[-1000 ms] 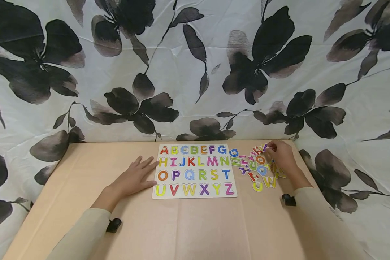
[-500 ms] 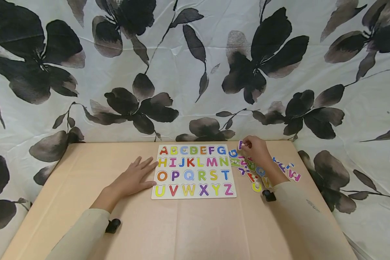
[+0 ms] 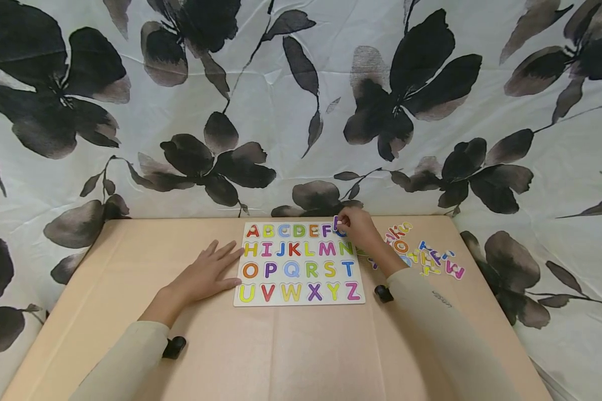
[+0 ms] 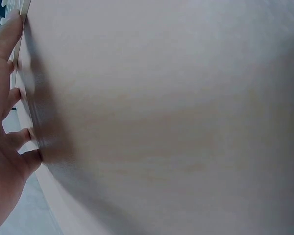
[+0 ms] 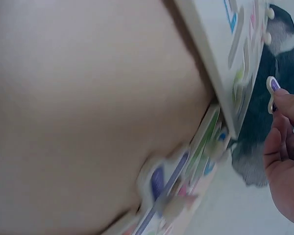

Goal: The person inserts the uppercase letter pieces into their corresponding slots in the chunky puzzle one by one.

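A white alphabet puzzle board (image 3: 276, 304) with coloured letters in rows lies on the table. My left hand (image 3: 208, 275) rests beside it, fingers spread, fingertips and thumb at its left edge; the left wrist view shows these fingers (image 4: 7, 36) by the board's side. Over the top right corner, by the F and G, my right hand (image 3: 358, 227) pinches a small purple letter piece (image 3: 336, 224) between thumb and fingers. In the right wrist view that letter piece (image 5: 273, 88) is held up above the board, mostly side-on, so its full shape is hidden.
Loose letter pieces lie right of the board, among them an orange O (image 3: 400, 246) and a pink W (image 3: 454, 269); my right forearm covers others. Knobs stand up from some pieces. Behind the table (image 3: 321, 356) hangs a floral cloth (image 3: 301, 111).
My right hand has carried the purple letter piece leftward from the loose pile to the board's top right corner. My left hand has stayed at the board's left edge.
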Motion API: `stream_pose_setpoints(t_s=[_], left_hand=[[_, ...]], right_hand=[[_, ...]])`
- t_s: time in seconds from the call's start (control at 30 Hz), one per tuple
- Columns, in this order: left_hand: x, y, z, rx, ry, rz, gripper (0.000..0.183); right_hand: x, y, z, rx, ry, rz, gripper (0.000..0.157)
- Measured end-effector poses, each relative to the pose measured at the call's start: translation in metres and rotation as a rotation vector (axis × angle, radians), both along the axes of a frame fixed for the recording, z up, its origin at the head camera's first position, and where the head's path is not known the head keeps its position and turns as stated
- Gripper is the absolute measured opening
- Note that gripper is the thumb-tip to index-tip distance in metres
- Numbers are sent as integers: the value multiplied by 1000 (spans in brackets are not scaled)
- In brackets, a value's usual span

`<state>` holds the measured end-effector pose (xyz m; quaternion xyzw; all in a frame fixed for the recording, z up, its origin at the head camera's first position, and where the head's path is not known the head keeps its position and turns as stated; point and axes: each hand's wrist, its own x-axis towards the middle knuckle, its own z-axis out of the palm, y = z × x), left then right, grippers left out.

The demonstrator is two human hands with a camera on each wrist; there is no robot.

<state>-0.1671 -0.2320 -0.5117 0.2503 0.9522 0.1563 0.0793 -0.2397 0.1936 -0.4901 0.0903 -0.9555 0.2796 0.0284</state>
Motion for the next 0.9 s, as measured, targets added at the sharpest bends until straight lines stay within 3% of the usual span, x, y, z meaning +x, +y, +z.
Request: stream_pose_setpoints(t_s=[0.17, 0.4, 0.67, 0.9], left_hand=[[-2, 1, 2, 6, -6, 10, 82], [-4, 4, 0, 5, 0, 16, 81], [-4, 6, 0, 2, 0, 20, 81], [-3, 7, 1, -2, -9, 26, 81]], right_hand=[[-11, -17, -5, 38, -22, 41, 10], [-20, -27, -10, 96, -92, 36, 11], [-18, -30, -12, 152, -89, 73, 13], [-13, -28, -9, 131, -132, 34, 23]])
